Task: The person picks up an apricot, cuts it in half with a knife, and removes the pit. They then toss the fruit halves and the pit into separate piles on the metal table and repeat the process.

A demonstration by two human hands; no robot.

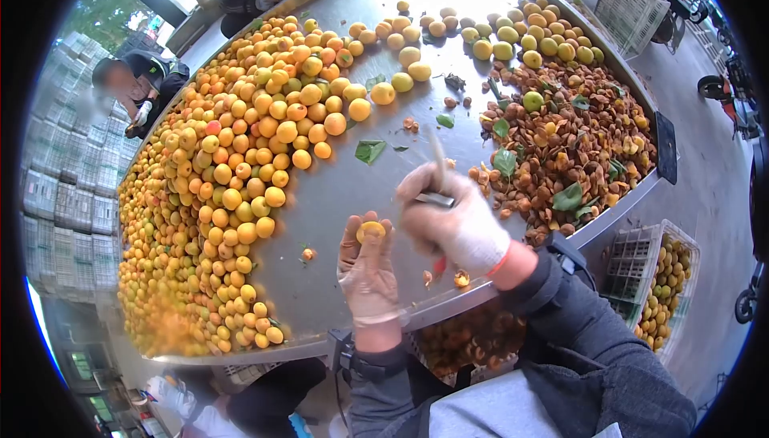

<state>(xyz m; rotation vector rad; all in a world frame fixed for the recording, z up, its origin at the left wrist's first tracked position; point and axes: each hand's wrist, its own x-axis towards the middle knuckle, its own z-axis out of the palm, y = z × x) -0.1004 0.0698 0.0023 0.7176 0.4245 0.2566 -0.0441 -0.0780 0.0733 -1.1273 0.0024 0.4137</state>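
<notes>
Gloved hands at lower centre, one apricot and one knife between them.

Left hand (367, 271) cupped half closed, one yellow apricot (371, 232) pinched at its fingertips. Right hand (452, 222) just beside it, fist closed round a knife (436, 172), blurred blade pointing up; the apricot sits just below that fist. Both over a steel table (352, 189). Two small pits (462, 278) lie near the table edge by the right wrist. Left of frame: one big heap of orange apricots (232, 173), too many to count. Right: one heap of brown pits (569, 141) with green leaves. Lower right: one crate (658, 278) of fruit. Two other people at upper left.
</notes>
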